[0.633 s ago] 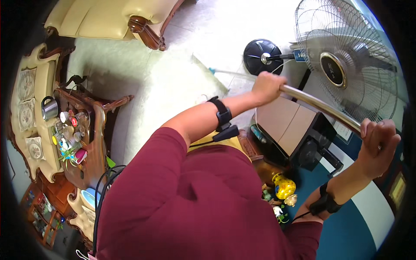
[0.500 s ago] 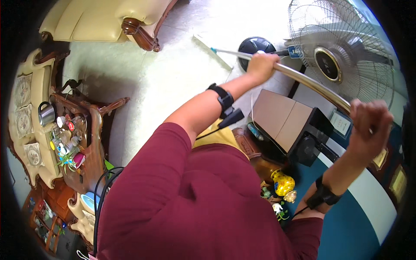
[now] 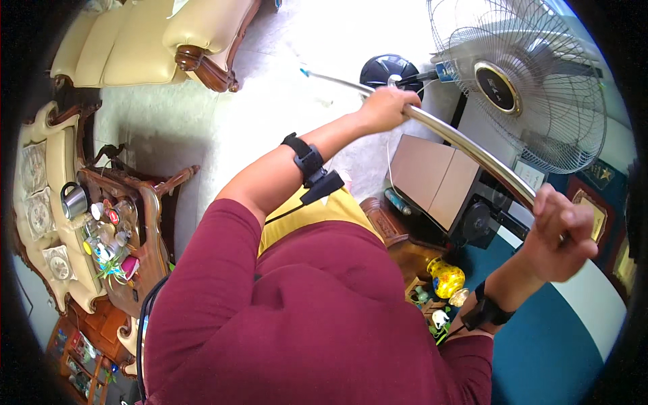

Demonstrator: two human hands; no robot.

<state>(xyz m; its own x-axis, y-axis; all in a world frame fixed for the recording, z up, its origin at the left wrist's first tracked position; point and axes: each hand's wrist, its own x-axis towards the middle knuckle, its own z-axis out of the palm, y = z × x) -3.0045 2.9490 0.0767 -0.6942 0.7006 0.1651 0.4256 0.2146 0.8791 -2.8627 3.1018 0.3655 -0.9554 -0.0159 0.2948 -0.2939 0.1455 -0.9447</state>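
Note:
A long metal pole (image 3: pixel 466 143) slants across the upper right of the head view, from beside the fan to the pale floor. My left hand (image 3: pixel 391 109) is closed round its middle, with the arm stretched forward. My right hand (image 3: pixel 563 235), fingers curled, grips its upper end. A small teal joint (image 3: pixel 304 71) marks the pole's lower end. The flat white mop head beyond it is washed out by glare and blur now, though it shows in the earlier view. Both wrists wear black straps.
A standing fan (image 3: pixel 499 88) with a round black base (image 3: pixel 389 73) stands close to the pole. Right of me are a boxy cabinet (image 3: pixel 432 179) and a yellow vase (image 3: pixel 445 278). Cream sofas (image 3: pixel 138 44) and a cluttered wooden table (image 3: pixel 150 223) lie to the left.
The mop's lower end and both hands have shifted leftward. My left hand has moved slightly nearer, and my right hand is lower in view. The whole view has shifted a little.

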